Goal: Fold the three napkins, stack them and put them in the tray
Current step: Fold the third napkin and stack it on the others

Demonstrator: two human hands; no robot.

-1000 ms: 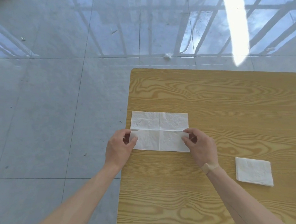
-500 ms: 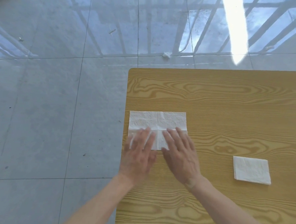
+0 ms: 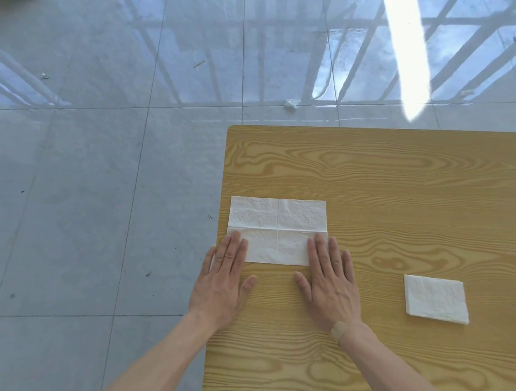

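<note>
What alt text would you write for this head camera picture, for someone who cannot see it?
Two flat hands, left hand and right hand, press the near corners of a white napkin on a wooden table. A smaller folded napkin lies to the right.

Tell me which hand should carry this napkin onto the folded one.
Probably the right hand: it presses the napkin at the end nearer the folded napkin, while the left hand sits at the table's far edge.

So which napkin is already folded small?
The small napkin alone at the right, untouched. The larger napkin lies spread wide under the left hand and right hand.
</note>
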